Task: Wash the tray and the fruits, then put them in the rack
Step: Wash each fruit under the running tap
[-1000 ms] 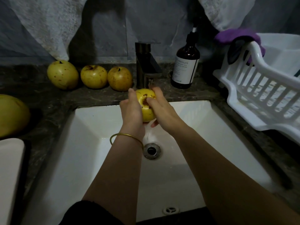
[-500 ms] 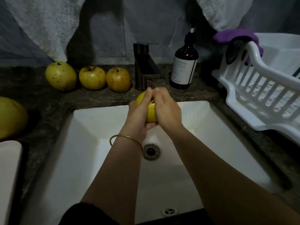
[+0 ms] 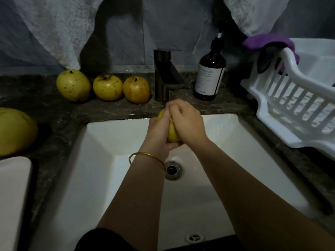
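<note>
Gripping one yellow fruit between left hand and right hand, above the white sink and just in front of the faucet spout.

Fruit count: five.
- One in the hands, as above.
- Three in a row on the dark stone counter at the back, left of the faucet: left fruit, middle fruit, right fruit. Middle and right close together; contact cannot be told.
- One larger yellow fruit, well apart from the row, at the left edge of the view on the same counter.

Other counts:
- One faucet, behind the sink.
- One brown pump bottle, just right of the faucet.
- One white dish rack, on the counter right of the sink.
- One purple cloth, draped over the rack's far end.
- One drain, in the sink floor.
- One white rounded object, lower left, cut off by the frame; identity cannot be told.

Hand pose:
- Left hand cupped under and around the fruit's left side, fingers extended up toward the spout; thin gold bangle on the wrist.
- Right hand curled over the fruit's right and upper side, knuckles up.
- Fingertips of both hands meeting above the fruit, leaving only a yellow strip between the palms and a small patch at the upper left.
- Both forearms reaching forward from the bottom of the view, converging above the drain.
</note>
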Demonstrator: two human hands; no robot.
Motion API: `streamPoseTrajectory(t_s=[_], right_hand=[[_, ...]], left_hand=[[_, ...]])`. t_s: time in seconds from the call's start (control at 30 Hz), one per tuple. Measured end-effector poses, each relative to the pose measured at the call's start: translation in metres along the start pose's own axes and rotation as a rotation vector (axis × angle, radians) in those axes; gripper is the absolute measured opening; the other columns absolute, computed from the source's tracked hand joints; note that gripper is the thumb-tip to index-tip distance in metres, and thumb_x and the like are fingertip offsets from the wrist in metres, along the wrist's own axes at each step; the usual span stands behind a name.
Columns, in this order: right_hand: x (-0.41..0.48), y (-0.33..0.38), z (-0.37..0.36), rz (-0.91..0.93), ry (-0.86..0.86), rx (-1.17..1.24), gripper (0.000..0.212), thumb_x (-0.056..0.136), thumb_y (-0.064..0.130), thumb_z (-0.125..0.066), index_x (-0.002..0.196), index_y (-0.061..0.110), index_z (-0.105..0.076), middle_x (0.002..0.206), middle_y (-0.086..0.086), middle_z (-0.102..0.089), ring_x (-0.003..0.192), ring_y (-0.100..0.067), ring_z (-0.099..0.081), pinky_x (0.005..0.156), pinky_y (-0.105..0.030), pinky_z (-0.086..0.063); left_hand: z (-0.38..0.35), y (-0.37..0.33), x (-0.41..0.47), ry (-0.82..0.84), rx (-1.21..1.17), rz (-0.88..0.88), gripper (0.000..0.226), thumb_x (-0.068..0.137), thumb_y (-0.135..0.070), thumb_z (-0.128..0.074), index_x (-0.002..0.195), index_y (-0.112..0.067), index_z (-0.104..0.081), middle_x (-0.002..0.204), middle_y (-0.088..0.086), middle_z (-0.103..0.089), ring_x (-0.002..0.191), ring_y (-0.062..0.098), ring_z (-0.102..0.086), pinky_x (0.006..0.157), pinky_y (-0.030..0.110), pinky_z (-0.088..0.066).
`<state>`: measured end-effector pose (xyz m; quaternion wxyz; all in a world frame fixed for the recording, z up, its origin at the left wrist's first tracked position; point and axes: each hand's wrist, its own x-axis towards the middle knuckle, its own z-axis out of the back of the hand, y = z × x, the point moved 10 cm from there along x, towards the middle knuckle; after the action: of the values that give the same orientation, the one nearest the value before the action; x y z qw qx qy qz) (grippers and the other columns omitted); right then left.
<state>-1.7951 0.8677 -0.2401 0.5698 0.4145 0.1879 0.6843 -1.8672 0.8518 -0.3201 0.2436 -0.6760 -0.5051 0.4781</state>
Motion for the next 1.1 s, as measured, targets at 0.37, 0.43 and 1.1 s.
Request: streamPoseTrajectory(t_s=[0.37,0.43,1.1], right_hand=[[-0.011,-0.049,-0.042,-0.586,0.296,1.059,0.086,0.059,0.061,-0.066,0.131,0.017,-0.051,0.123,-0.018,-0.061,0.104,-0.034,-0.065,0.094,-0.050,-0.050],[-0.012,-0.047,-0.044,-0.580,0.309,1.086,0.086,0.060,0.061,-0.064,0.131,0.015,-0.052,0.123,-0.018,-0.061,0.106,-0.033,-0.064,0.096,-0.049,-0.049],[-0.006,-0.060,-0.028,-0.598,0.018,0.840,0.037,0.091,0.046,-0.052,0.121,0.027,-0.057,0.117,-0.008,-0.058,0.105,-0.026,-0.058,0.094,-0.045,-0.048]], left_hand=[[-0.005,0.018,-0.016,0.011,-0.351,0.317,0.075,0.076,-0.066,-0.059,0.122,-0.007,-0.056,0.113,0.023,-0.062,0.069,0.039,-0.064,0.038,0.028,-0.049],[-0.004,0.020,-0.016,0.019,-0.319,0.343,0.075,0.078,-0.068,-0.053,0.119,-0.005,-0.060,0.105,0.022,-0.067,0.055,0.035,-0.065,0.036,0.025,-0.049],[0.005,-0.044,-0.020,-0.244,0.414,-0.395,0.047,0.083,-0.063,-0.053,0.116,-0.032,-0.041,0.115,0.000,-0.051,0.103,0.026,-0.056,0.072,0.045,-0.058]])
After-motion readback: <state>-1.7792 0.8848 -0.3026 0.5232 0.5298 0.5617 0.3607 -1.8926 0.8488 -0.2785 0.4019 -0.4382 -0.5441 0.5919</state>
